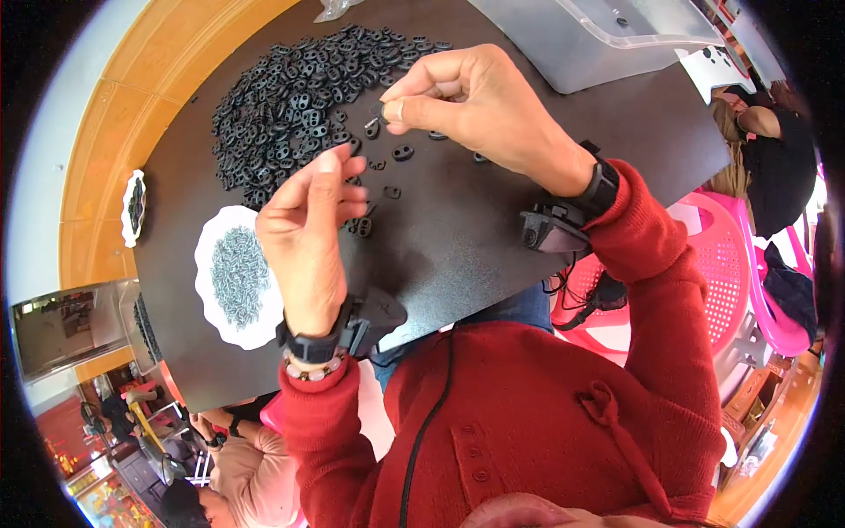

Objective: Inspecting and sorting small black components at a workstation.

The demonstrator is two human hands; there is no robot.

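Observation:
My right hand (493,110) is closed in a pinch, thumb against forefinger, above the loose black pieces. Between those fingertips is a small black cord lock part (379,111), with a bit of silvery metal showing beside it. Lower and to the left, my left hand (308,216) has its fingers curled and its thumb against the forefinger; whatever they hold, if anything, is hidden. A large pile of black two-holed cord lock pieces (304,106) spreads beyond both hands. Beside my left wrist, a white scalloped plate (208,290) bears many small metal springs (239,273).
Scattered cord lock pieces lie on the dark table (458,211) under my hands. A clear plastic bin (607,57) stands at the far right, and a smaller white dish (133,211) at the left edge. Pink chairs (717,264) and other people (251,471) are around the table.

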